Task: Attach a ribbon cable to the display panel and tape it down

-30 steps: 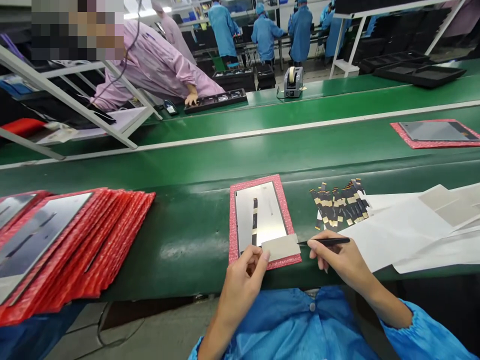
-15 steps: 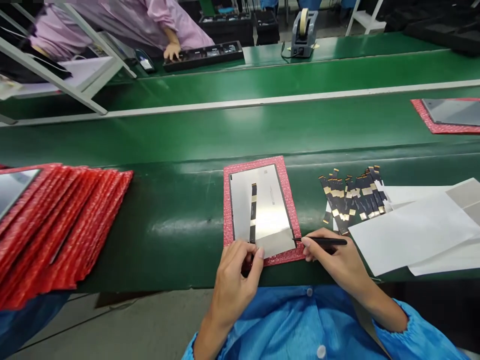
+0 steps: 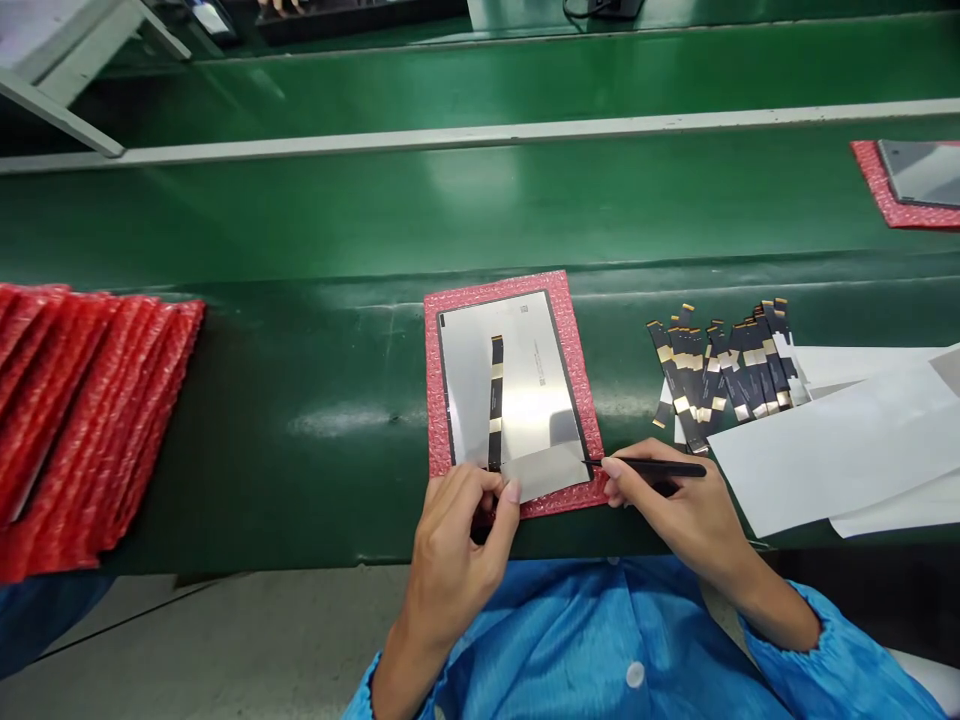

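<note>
A silver-backed display panel (image 3: 517, 390) lies on a pink bubble-wrap sleeve (image 3: 437, 370) in front of me. A black flex cable (image 3: 496, 400) with gold ends runs lengthwise over the panel. Across the panel's near end is a strip of grey film (image 3: 546, 472). My left hand (image 3: 461, 540) is closed in a pinch at the film's left end, beside the cable's lower end; its fingertips partly hide both. My right hand (image 3: 667, 505) holds black tweezers (image 3: 664, 467), their tips touching the film's right end.
Several loose flex cables (image 3: 720, 365) lie to the right, beside white paper sheets (image 3: 840, 445). Red bubble-wrap sleeves (image 3: 97, 430) are stacked at the left. Another panel (image 3: 926, 172) rests on pink wrap at the far right. A white rail (image 3: 450, 137) crosses the green bench.
My view has tilted down, so the co-worker's body and the tape dispenser's top have left the picture. Both hands keep their places at the film, with barely any movement.
</note>
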Demonstrator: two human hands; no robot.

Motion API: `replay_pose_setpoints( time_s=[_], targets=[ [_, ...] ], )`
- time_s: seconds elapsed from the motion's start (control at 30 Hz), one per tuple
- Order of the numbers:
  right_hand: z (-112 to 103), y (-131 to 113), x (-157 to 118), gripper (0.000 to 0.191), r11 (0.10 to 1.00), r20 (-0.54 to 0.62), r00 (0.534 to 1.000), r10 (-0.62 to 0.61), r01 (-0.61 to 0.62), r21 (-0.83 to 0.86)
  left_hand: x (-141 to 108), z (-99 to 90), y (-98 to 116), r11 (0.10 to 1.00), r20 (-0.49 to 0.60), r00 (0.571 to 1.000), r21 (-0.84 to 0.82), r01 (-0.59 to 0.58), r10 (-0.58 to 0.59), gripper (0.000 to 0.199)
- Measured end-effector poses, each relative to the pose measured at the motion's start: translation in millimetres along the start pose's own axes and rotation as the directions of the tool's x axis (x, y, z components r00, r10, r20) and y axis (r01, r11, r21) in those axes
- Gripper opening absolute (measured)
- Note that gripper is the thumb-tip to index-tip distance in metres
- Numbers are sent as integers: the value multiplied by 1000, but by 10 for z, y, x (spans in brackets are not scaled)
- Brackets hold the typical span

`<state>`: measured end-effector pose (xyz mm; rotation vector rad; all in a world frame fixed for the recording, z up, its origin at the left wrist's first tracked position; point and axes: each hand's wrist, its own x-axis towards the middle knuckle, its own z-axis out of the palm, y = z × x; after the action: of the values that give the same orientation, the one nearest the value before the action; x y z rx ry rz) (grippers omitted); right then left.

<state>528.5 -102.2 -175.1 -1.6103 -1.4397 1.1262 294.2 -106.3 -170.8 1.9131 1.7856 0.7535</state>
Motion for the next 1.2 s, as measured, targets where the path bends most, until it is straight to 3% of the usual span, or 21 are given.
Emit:
replay_pose_setpoints(
  time_s=[0.57, 1.2],
  targets=[
    [-3, -62, 11, 12, 1000, -1, 1000, 9, -9, -6, 9, -9, 25, 998, -12, 998, 13, -61, 61, 27],
    [0, -64, 12, 9, 999, -16, 1000, -12, 11, -34, 10, -15, 29, 999, 2, 999, 13, -45, 45, 20]
  ],
)
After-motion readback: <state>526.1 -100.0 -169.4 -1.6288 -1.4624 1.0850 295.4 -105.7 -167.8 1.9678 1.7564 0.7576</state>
